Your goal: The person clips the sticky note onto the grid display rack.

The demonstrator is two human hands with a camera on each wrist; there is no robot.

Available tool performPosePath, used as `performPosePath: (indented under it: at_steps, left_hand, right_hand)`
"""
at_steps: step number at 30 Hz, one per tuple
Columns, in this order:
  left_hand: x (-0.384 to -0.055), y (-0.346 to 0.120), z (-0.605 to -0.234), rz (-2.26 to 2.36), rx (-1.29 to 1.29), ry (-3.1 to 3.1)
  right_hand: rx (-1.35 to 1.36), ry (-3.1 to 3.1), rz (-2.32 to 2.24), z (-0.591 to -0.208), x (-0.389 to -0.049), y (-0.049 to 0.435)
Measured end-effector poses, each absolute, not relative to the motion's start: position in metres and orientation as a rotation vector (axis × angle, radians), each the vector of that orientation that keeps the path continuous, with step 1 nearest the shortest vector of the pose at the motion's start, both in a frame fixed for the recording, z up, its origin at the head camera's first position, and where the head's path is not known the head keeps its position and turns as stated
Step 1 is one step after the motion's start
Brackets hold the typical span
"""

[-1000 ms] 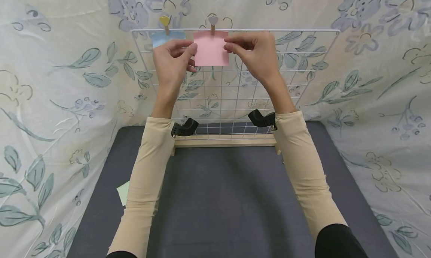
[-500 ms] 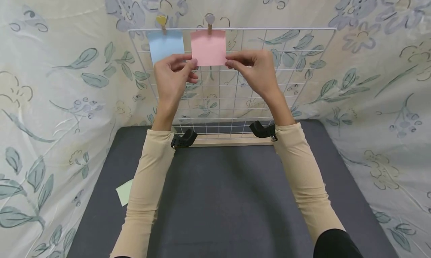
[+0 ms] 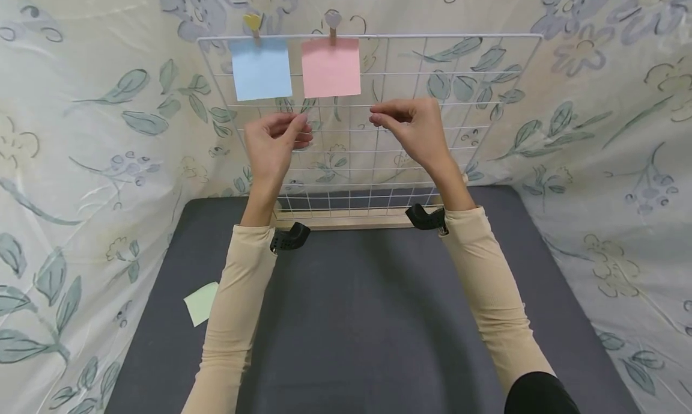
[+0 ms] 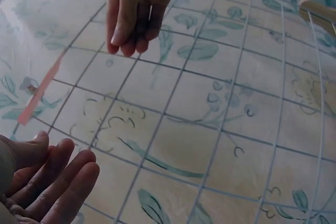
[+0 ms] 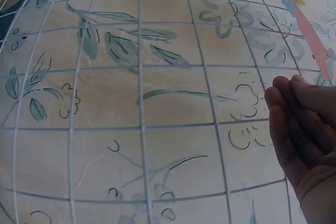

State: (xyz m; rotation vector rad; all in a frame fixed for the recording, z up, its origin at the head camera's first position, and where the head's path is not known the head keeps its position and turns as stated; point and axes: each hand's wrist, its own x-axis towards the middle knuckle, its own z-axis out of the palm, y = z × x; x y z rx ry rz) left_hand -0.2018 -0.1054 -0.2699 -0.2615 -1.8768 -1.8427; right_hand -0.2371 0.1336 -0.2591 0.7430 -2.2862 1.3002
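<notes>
A pink paper square [image 3: 331,68] hangs from the top wire of a white wire grid [image 3: 405,36], under a clothespin with a pale heart [image 3: 333,20]. Left of it hangs a blue paper square [image 3: 262,71] under a clothespin with a yellow heart [image 3: 252,22]. My left hand [image 3: 273,140] is below the two squares, fingers loosely bent and holding nothing. To the lower right of the pink square, my right hand [image 3: 413,125] has thumb and fingertips close together, with nothing between them. Both wrist views show the pink square edge-on, beyond the fingertips.
A pale green paper square [image 3: 200,304] lies on the dark grey table [image 3: 346,318], partly behind my left sleeve. The grid stands in a wooden base [image 3: 346,222] at the table's back. Flower-patterned cloth [image 3: 611,179] hangs behind and at the sides.
Both hands have let go of the pink square's side edges and moved down, away from it. The blue square, earlier partly covered by my left hand, now shows whole.
</notes>
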Motion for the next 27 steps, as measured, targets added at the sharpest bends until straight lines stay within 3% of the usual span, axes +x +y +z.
performPosePath:
  at_steps: [27]
  left_hand:
    - [-0.190, -0.125, -0.381, -1.913, -0.034, -2.132]
  right_hand:
    - [0.538, -2.480, 1.498, -0.379, -0.219, 0.185]
